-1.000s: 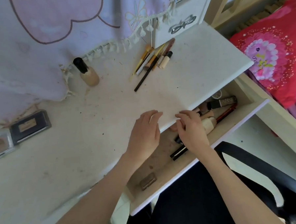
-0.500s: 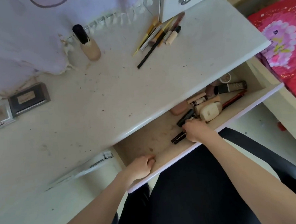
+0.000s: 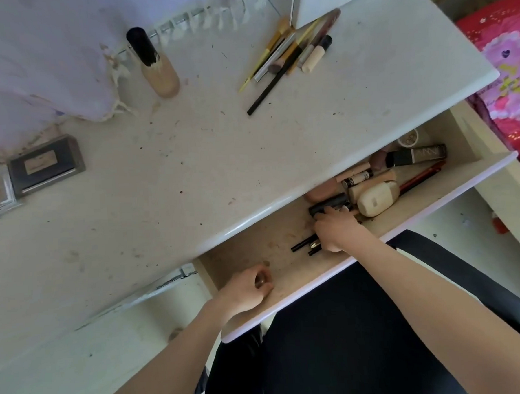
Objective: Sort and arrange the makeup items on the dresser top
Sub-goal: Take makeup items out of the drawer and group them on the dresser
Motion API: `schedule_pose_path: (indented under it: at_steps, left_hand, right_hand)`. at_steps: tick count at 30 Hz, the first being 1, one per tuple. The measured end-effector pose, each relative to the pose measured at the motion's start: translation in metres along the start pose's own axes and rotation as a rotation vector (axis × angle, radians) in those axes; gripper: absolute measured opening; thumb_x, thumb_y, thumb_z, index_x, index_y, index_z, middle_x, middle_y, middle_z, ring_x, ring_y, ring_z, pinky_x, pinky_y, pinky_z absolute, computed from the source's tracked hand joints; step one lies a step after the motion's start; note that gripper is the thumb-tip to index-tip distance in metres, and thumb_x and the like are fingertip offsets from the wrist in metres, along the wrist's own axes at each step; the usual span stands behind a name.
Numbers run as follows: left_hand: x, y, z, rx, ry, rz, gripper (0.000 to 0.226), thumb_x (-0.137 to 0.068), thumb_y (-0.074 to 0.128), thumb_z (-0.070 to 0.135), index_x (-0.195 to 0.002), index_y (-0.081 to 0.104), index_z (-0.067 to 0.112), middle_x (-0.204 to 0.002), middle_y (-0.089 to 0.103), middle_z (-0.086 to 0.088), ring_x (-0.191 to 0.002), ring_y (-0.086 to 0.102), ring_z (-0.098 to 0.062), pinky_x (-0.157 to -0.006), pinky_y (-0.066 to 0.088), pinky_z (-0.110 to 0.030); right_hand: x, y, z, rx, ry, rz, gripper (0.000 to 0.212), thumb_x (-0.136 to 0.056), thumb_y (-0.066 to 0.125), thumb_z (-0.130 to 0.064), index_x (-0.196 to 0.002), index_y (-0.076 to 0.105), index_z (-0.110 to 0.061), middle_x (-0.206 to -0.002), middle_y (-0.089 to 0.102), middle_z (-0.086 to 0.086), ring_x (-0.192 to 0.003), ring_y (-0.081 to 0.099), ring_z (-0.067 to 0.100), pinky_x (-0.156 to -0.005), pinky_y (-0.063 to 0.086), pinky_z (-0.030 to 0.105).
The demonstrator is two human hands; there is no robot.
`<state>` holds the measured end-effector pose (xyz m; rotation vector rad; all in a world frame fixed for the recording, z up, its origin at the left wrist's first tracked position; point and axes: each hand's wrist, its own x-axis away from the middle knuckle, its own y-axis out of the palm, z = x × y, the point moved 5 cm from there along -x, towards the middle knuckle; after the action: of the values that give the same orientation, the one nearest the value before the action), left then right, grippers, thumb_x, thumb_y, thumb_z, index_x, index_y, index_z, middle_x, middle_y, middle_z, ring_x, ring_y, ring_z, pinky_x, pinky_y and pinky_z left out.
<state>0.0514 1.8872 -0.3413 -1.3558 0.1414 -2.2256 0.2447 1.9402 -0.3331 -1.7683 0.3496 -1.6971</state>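
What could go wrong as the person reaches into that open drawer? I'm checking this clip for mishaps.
1. The right hand reaches into a loose heap of tubes; pulling one out may scatter or roll the others.
2. The drawer hangs far out over the lap; leaning on its front could strain it.
3. The bottle stands upright near the cloth's fringe; a tug on the cloth might topple it.
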Motion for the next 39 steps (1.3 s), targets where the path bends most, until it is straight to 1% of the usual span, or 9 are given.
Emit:
schedule_pose_path:
  at_steps: [9, 15, 18, 20, 24, 28, 31, 35, 39]
  left_hand:
    - [0.002, -0.009, -0.004, 0.097, 0.024, 0.068, 0.019, -0.096, 0.043, 0.020, -0.109, 0.056, 0.026, -0.114, 0.059, 0.011, -0.101, 0.054, -0.004, -0.082, 0.038, -0.015]
    - [0.002, -0.009, -0.002, 0.085, 0.050, 0.083, 0.019, -0.097, 0.042, 0.020, -0.108, 0.056, 0.025, -0.111, 0.059, 0.012, -0.099, 0.055, -0.004, -0.081, 0.038, -0.014]
    - [0.003, -0.010, -0.001, 0.080, 0.062, 0.087, 0.019, -0.097, 0.042, 0.019, -0.108, 0.057, 0.023, -0.107, 0.057, 0.015, -0.099, 0.055, -0.003, -0.080, 0.036, -0.012]
    - [0.003, -0.011, -0.002, 0.080, 0.071, 0.091, 0.019, -0.096, 0.043, 0.018, -0.107, 0.057, 0.025, -0.109, 0.059, 0.015, -0.103, 0.055, -0.003, -0.079, 0.036, -0.009]
    - [0.006, -0.014, -0.002, 0.059, 0.096, 0.081, 0.026, -0.094, 0.045, 0.006, -0.106, 0.059, 0.025, -0.116, 0.060, 0.014, -0.110, 0.053, 0.001, -0.082, 0.032, 0.001]
    - [0.010, -0.018, 0.003, 0.029, 0.104, 0.100, 0.029, -0.094, 0.046, 0.008, -0.114, 0.057, 0.025, -0.118, 0.061, 0.013, -0.113, 0.053, -0.003, -0.094, 0.038, -0.015]
    - [0.017, -0.023, 0.007, -0.017, 0.098, 0.137, 0.023, -0.094, 0.047, 0.020, -0.117, 0.051, 0.023, -0.107, 0.061, 0.007, -0.105, 0.054, -0.013, -0.086, 0.043, -0.024]
    - [0.036, -0.035, 0.015, 0.031, 0.138, 0.171, 0.016, -0.092, 0.051, 0.031, -0.106, 0.048, 0.024, -0.093, 0.058, 0.006, -0.090, 0.054, -0.013, -0.072, 0.040, -0.023]
    - [0.056, -0.058, 0.031, 0.156, 0.231, 0.233, 0.007, -0.090, 0.053, 0.026, -0.095, 0.051, 0.028, -0.086, 0.057, 0.014, -0.083, 0.055, -0.003, -0.072, 0.039, -0.013]
  right_hand:
    - [-0.003, -0.002, -0.002, -0.018, -0.008, -0.235, 0.026, -0.090, 0.043, -0.015, -0.113, 0.053, -0.009, -0.128, 0.048, 0.012, -0.127, 0.030, 0.028, -0.103, 0.029, 0.046]
    - [0.000, -0.006, -0.001, -0.053, -0.005, -0.320, 0.037, -0.094, 0.039, -0.021, -0.126, 0.045, -0.006, -0.138, 0.038, 0.014, -0.135, 0.022, 0.031, -0.109, 0.022, 0.050]
    - [-0.001, -0.003, -0.005, -0.117, -0.032, -0.339, 0.017, -0.091, 0.042, -0.017, -0.102, 0.052, -0.008, -0.097, 0.053, 0.008, -0.095, 0.051, 0.024, -0.088, 0.042, 0.038]
    - [-0.002, -0.001, -0.008, -0.198, -0.031, -0.390, 0.007, -0.090, 0.045, -0.014, -0.088, 0.049, -0.009, -0.077, 0.048, 0.004, -0.069, 0.048, 0.018, -0.066, 0.042, 0.028]
    - [-0.001, -0.002, -0.016, -0.295, -0.051, -0.456, 0.021, -0.089, 0.053, -0.019, -0.103, 0.056, -0.004, -0.083, 0.053, 0.004, -0.075, 0.052, 0.019, -0.065, 0.042, 0.027]
    - [0.003, -0.005, -0.030, -0.294, -0.105, -0.399, 0.019, -0.094, 0.045, -0.013, -0.107, 0.054, -0.004, -0.088, 0.053, 0.007, -0.076, 0.050, 0.020, -0.068, 0.041, 0.027]
    - [0.009, -0.009, -0.034, -0.356, -0.124, -0.328, 0.017, -0.094, 0.043, -0.010, -0.103, 0.056, -0.004, -0.086, 0.054, 0.008, -0.073, 0.048, 0.020, -0.063, 0.038, 0.027]
    - [0.033, -0.031, -0.032, -0.549, -0.158, -0.232, 0.022, -0.092, 0.048, -0.016, -0.070, 0.048, -0.014, -0.069, 0.049, 0.001, -0.060, 0.044, 0.015, -0.059, 0.035, 0.026]
    - [0.071, -0.067, -0.017, -0.990, -0.195, -0.103, 0.019, -0.094, 0.053, -0.021, -0.075, 0.052, -0.015, -0.071, 0.059, -0.003, -0.063, 0.057, 0.006, -0.074, 0.044, 0.023]
